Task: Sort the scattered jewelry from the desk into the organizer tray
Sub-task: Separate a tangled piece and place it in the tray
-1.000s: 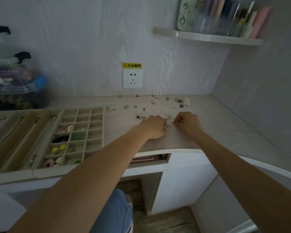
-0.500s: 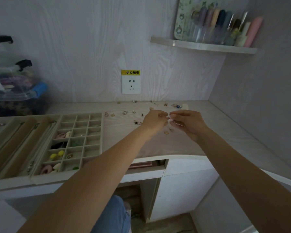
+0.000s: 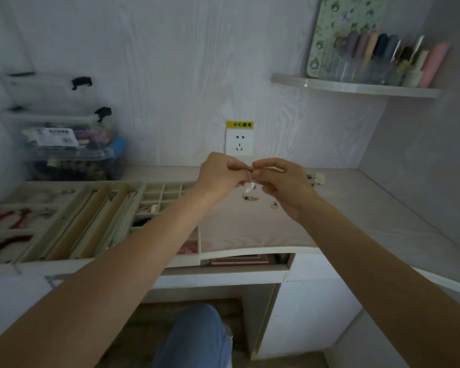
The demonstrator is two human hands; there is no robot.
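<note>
Centrally, left hand (image 3: 221,173) and right hand (image 3: 282,179) pinching a small pale jewelry piece (image 3: 250,185) together, above bare desk (image 3: 369,221), organizer tray (image 3: 72,221) lower left, loose earrings (image 3: 251,198) beneath.

The desk (image 3: 369,219) carries an organizer tray (image 3: 72,224), storage boxes (image 3: 69,144) and blurry, perhaps jewelry, bits (image 3: 251,198).

The organizer tray (image 3: 96,224) lies on the desk (image 3: 356,221) at left — scattered jewelry (image 3: 251,198) to its right, storage boxes (image 3: 64,134) behind it, a shelf (image 3: 356,86) far right.
</note>
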